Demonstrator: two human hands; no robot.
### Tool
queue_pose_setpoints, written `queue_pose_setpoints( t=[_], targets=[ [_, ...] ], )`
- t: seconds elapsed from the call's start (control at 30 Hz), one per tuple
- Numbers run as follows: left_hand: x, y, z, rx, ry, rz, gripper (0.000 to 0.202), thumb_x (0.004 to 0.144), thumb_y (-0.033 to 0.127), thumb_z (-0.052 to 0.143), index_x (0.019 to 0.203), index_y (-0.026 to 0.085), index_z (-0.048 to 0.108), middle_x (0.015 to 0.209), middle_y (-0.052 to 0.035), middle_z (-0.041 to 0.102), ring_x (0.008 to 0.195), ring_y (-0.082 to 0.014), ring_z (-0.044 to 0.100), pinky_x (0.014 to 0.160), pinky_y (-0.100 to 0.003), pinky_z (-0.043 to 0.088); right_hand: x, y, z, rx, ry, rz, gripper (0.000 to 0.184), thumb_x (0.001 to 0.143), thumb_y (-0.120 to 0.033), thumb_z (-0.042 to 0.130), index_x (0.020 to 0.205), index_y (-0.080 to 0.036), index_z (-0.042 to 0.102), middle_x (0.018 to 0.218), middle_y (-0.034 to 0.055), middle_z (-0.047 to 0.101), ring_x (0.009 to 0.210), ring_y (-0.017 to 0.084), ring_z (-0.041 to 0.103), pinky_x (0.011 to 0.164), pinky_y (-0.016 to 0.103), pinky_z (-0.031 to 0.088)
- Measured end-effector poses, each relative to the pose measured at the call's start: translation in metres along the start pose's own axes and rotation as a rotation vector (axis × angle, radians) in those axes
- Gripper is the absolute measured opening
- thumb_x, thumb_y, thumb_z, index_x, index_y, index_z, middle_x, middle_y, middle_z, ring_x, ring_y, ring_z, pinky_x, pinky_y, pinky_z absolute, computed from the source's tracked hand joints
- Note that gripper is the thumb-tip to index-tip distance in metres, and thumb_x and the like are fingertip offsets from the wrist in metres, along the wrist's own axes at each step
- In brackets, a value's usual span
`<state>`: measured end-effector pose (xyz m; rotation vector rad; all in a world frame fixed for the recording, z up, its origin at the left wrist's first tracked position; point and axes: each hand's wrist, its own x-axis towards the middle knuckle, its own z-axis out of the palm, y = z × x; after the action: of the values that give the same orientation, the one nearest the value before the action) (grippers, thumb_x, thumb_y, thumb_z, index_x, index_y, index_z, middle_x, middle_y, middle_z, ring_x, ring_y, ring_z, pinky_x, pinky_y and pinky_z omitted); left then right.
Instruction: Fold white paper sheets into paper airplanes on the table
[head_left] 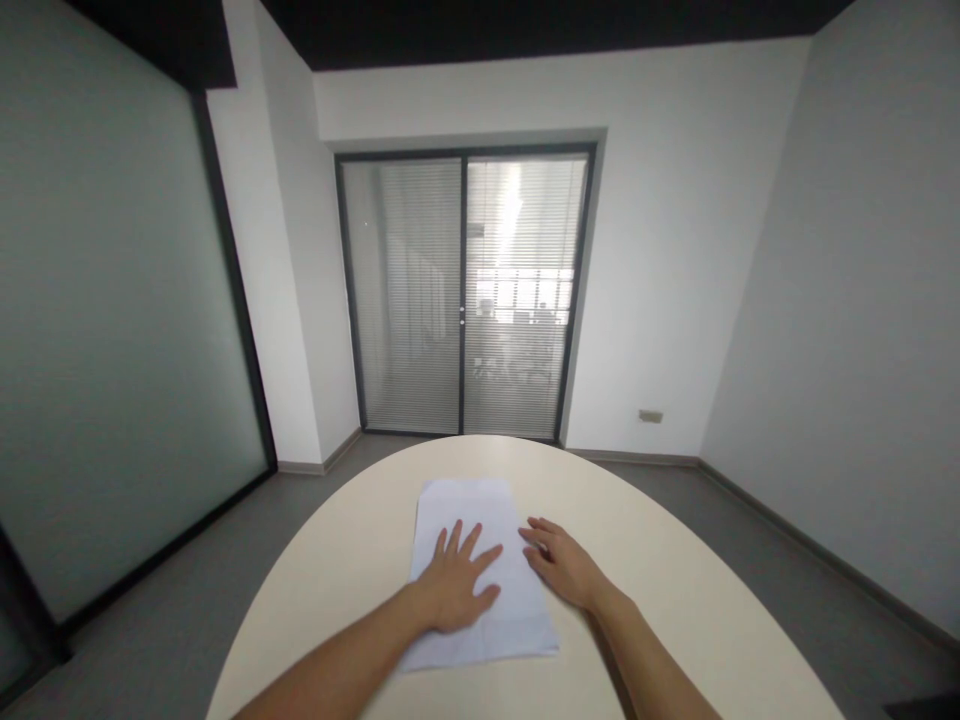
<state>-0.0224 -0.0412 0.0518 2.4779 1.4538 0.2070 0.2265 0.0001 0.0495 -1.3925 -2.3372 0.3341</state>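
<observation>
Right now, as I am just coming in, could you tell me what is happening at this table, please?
A person at the pale table has the left hand spread palm down over some white paper, which lies on the tabletop. The right hand is at the paper's right edge, its fingers loosely bent; whether the fingertips touch the paper is hard to tell. Neither hand visibly grips anything. Beyond the table are glass panels with blinds.

My left hand [456, 590] splayed flat, right hand [561, 562] loosely bent.
Both bare, lower centre of frame; forearms [346, 650] slant up from bottom edge.
</observation>
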Motion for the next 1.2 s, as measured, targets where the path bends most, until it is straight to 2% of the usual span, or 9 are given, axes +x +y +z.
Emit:
queue_pose_setpoints(
  t=[0.13,0.23,0.33,0.47,0.7,0.9,0.97,1.07,1.2],
  targets=[
    [-0.005,-0.062,-0.033,0.071,-0.07,-0.139,0.063,0.09,0.049,0.044,0.15,0.034,0.033,0.163,-0.0068,0.014,0.149,-0.037,0.003,0.116,-0.063,0.006,-0.005,-0.005,-0.001,-0.03,0.021,-0.04,0.049,0.092,-0.042,0.045,0.131,-0.019,0.063,0.144,0.0134,0.054,0.136,0.027,0.045,0.115,0.043,0.031],
    [-0.006,-0.092,-0.051,0.114,-0.027,-0.304,0.063,0.089,0.058,0.042,0.141,0.022,0.047,0.159,-0.0141,0.027,0.148,-0.0381,0.013,0.115,-0.062,0.011,-0.006,-0.008,-0.004,-0.041,0.037,-0.049,0.047,0.092,-0.04,0.045,0.131,-0.02,0.063,0.142,0.0118,0.056,0.135,0.027,0.046,0.114,0.043,0.031],
    [0.001,-0.104,-0.057,0.082,0.035,-0.435,0.073,0.084,0.071,0.039,0.134,0.019,0.051,0.153,-0.0169,0.038,0.143,-0.0432,0.026,0.111,-0.065,0.019,-0.003,-0.007,-0.01,-0.051,0.051,-0.038,0.046,0.093,-0.038,0.043,0.129,-0.019,0.064,0.139,0.0108,0.059,0.131,0.025,0.05,0.113,0.039,0.033],
    [0.019,-0.112,-0.05,0.119,0.08,-0.632,0.109,0.07,0.088,0.04,0.151,0.016,0.029,0.158,-0.0226,0.023,0.143,-0.0515,0.016,0.109,-0.071,0.008,0.006,-0.005,-0.009,-0.103,0.099,0.062,0.044,0.093,-0.033,0.04,0.125,-0.018,0.066,0.135,0.0106,0.061,0.126,0.023,0.054,0.109,0.035,0.038],
    [0.033,-0.132,-0.039,0.095,0.037,-0.62,0.081,0.083,0.063,0.043,0.152,0.023,0.03,0.161,-0.0185,0.016,0.146,-0.045,0.009,0.11,-0.067,0.012,0.012,0.004,0.005,-0.2,0.176,0.183,0.045,0.093,-0.033,0.039,0.125,-0.016,0.066,0.134,0.0122,0.062,0.125,0.025,0.055,0.109,0.036,0.039],
    [0.039,-0.135,-0.033,0.154,0.048,-0.609,0.087,0.086,0.069,0.034,0.15,0.01,0.032,0.16,-0.0227,0.015,0.147,-0.0442,0.007,0.111,-0.066,0.014,0.017,0.007,0.014,-0.22,0.19,0.169,0.043,0.092,-0.031,0.041,0.122,-0.016,0.067,0.13,0.0118,0.064,0.121,0.024,0.057,0.106,0.034,0.04],
    [0.047,-0.129,-0.029,0.223,0.094,-0.582,0.077,0.09,0.058,0.036,0.147,0.006,0.036,0.159,-0.024,0.02,0.147,-0.0435,0.012,0.112,-0.064,0.015,0.021,0.007,0.022,-0.223,0.192,0.169,0.042,0.092,-0.031,0.041,0.122,-0.016,0.067,0.13,0.0116,0.064,0.121,0.024,0.056,0.106,0.034,0.04],
    [0.057,-0.109,-0.017,0.265,0.173,-0.493,0.069,0.089,0.043,0.044,0.149,0.01,0.032,0.162,-0.0165,0.017,0.149,-0.0344,0.009,0.118,-0.052,0.009,0.028,0.003,0.031,-0.218,0.192,0.162,0.042,0.092,-0.031,0.041,0.122,-0.017,0.067,0.13,0.0114,0.064,0.122,0.024,0.056,0.107,0.034,0.039],
    [0.06,-0.072,0.006,0.168,0.288,-0.28,0.061,0.094,0.04,0.037,0.148,0.012,0.038,0.158,-0.013,0.032,0.147,-0.0273,0.024,0.118,-0.042,0.019,0.036,-0.009,0.033,-0.216,0.188,0.161,0.042,0.093,-0.033,0.041,0.123,-0.017,0.067,0.132,0.0114,0.063,0.123,0.024,0.055,0.107,0.035,0.038]
  ],
)
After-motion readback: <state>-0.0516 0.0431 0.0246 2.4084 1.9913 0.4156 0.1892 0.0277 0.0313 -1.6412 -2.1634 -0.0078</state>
